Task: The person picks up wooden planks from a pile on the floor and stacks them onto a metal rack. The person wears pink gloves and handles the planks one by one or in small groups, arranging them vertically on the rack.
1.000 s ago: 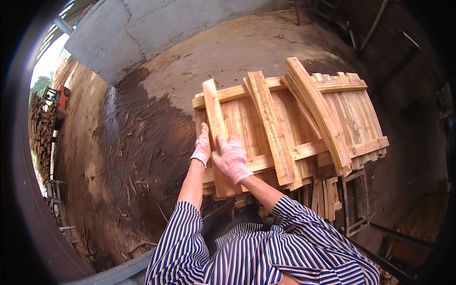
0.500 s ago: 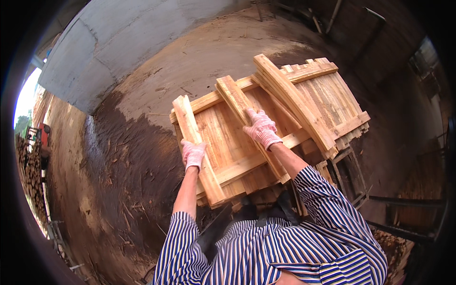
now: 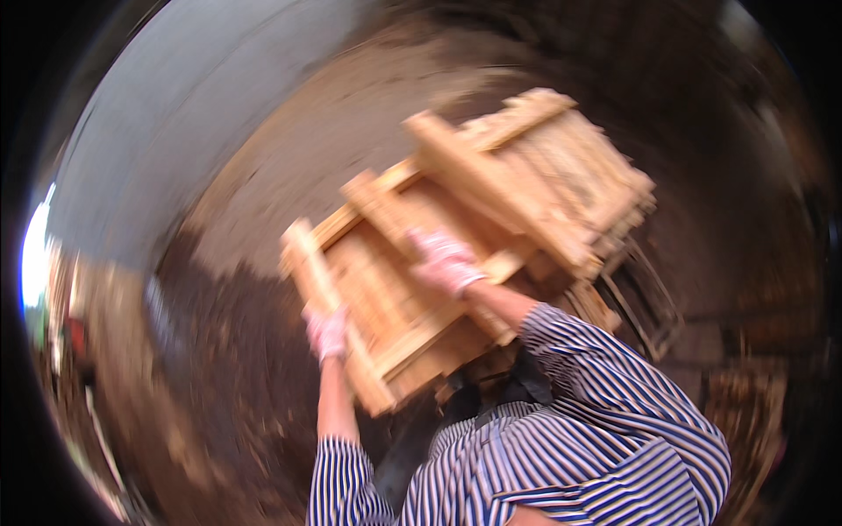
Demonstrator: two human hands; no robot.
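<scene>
A light wooden pallet with thick cross battens lies tilted in front of me, blurred by motion. My left hand, in a pale pink glove, grips the outermost batten at the pallet's left end. My right hand, gloved the same, rests on the second batten nearer the middle, fingers wrapped over it. Both forearms come up out of blue-and-white striped sleeves.
Dark, damp dirt floor strewn with wood scraps spreads to the left. A grey concrete wall rises behind. More stacked timber and a metal frame sit under and right of the pallet. Bright daylight shows at far left.
My right hand moved from the left batten to the second one. The view has swung, so the pallet appears more tilted and blurred. My left hand stays on the outer batten.
</scene>
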